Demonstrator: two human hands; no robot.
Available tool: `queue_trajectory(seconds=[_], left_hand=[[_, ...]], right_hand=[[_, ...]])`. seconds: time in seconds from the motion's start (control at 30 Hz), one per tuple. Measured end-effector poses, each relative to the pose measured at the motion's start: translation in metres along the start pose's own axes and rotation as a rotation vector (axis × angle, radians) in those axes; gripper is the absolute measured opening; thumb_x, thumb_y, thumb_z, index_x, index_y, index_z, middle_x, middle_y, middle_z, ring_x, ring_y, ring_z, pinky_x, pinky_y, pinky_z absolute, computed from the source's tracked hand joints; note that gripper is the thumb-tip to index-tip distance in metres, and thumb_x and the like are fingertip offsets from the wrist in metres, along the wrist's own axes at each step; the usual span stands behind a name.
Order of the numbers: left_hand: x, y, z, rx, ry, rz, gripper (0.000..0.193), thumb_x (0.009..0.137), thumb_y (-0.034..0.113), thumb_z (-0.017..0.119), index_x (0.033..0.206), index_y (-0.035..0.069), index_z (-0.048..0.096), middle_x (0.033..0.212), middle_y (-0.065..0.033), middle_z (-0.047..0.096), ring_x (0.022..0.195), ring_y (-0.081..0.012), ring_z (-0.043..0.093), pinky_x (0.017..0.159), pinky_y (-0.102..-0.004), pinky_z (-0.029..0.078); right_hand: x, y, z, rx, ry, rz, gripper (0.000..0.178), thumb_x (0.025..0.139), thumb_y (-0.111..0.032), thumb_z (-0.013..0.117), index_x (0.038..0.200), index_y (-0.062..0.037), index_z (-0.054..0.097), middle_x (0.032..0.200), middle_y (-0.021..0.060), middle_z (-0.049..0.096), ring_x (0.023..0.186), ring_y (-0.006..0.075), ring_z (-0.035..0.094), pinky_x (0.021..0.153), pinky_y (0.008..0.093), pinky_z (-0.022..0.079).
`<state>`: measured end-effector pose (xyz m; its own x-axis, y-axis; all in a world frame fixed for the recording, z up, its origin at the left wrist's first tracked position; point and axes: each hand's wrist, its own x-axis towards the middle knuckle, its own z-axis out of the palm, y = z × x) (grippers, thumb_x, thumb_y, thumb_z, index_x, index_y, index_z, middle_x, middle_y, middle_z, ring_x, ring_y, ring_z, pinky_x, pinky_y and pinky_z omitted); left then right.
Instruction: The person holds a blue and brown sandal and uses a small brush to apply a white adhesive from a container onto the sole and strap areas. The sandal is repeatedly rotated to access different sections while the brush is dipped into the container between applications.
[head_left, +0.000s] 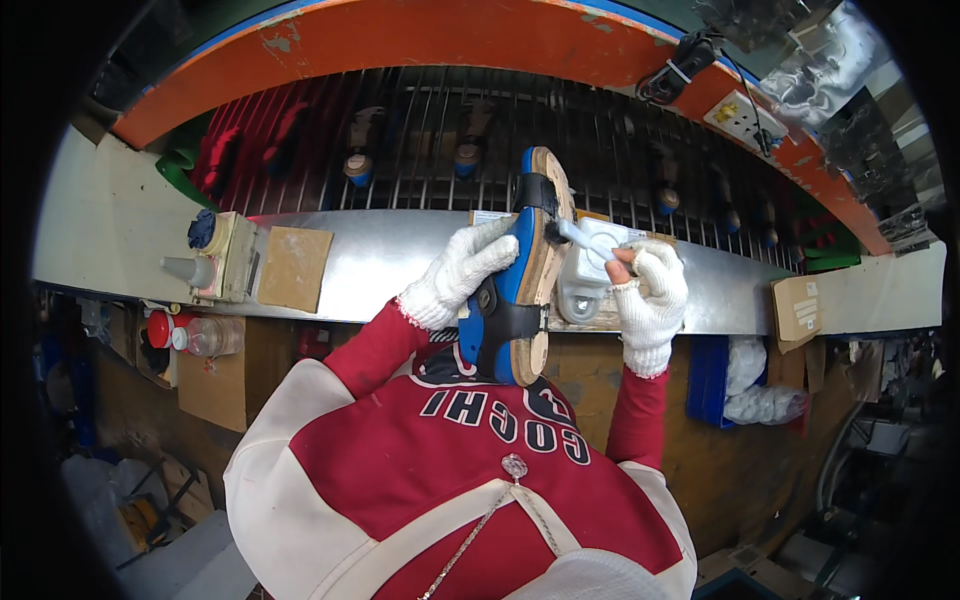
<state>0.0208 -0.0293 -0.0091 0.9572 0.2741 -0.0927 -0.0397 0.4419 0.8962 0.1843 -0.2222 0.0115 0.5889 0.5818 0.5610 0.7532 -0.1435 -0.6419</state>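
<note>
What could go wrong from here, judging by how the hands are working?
The brush sits close to the sandal's farther black strap, so a stray stroke might mark it. The left hand grips the sandal from one side, so it could twist under pressure. Bare fingertips show on the right hand, so anything on the bristles might reach skin.

The left hand [462, 272] holds a strapped sandal [541, 262]; the right hand [652, 298], apparently a brush [574, 232].
</note>
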Motion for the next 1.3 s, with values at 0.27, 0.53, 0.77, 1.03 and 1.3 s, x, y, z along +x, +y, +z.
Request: queue_trajectory(seconds=[0.27,0.53,0.77,1.03,1.3], left_hand=[[0.01,-0.004,0.005,0.029,0.002,0.019,0.081,0.091,0.056,0.066,0.142,-0.004,0.046,0.129,-0.0088,0.062,0.118,-0.0138,0.058,0.102,-0.028,0.046],[0.019,-0.007,0.009,0.083,0.052,0.083,0.066,0.096,0.049,0.063,0.134,-0.004,0.055,0.116,-0.0083,0.066,0.106,-0.0118,0.061,0.095,-0.0277,0.049],[0.027,-0.006,0.009,0.099,0.084,0.121,0.064,0.096,0.052,0.062,0.131,-0.001,0.058,0.112,-0.0041,0.066,0.104,-0.0091,0.058,0.095,-0.0261,0.046],[0.033,0.003,0.004,0.099,0.121,0.118,0.062,0.097,0.05,0.062,0.132,0.0,0.058,0.117,-0.0059,0.065,0.108,-0.0111,0.058,0.098,-0.0269,0.045],[0.031,0.007,0.002,0.06,0.093,0.101,0.065,0.095,0.051,0.063,0.136,0.0,0.056,0.123,-0.0084,0.065,0.114,-0.0135,0.06,0.101,-0.0286,0.046]], right_hand=[[-0.004,0.001,-0.006,-0.083,0.083,-0.025,0.022,0.075,-0.016,0.085,0.095,-0.0075,0.078,0.094,0.0056,0.067,0.089,0.0223,0.056,0.079,0.0337,0.044],[-0.029,0.005,-0.005,-0.026,0.092,-0.004,0.023,0.074,-0.015,0.085,0.094,-0.0068,0.077,0.094,0.0082,0.067,0.091,0.0238,0.057,0.078,0.0339,0.046],[-0.042,-0.001,-0.006,-0.075,0.088,-0.012,0.024,0.071,-0.013,0.086,0.093,-0.007,0.077,0.091,0.0081,0.067,0.09,0.0251,0.058,0.078,0.035,0.045],[-0.049,-0.007,-0.013,-0.111,0.061,-0.065,0.024,0.069,-0.011,0.087,0.09,-0.0077,0.077,0.088,0.007,0.068,0.084,0.025,0.059,0.079,0.0369,0.044],[-0.036,-0.003,-0.027,-0.076,-0.007,-0.226,0.022,0.067,-0.013,0.087,0.086,-0.0088,0.075,0.089,0.0055,0.068,0.084,0.0226,0.059,0.077,0.0343,0.044]])
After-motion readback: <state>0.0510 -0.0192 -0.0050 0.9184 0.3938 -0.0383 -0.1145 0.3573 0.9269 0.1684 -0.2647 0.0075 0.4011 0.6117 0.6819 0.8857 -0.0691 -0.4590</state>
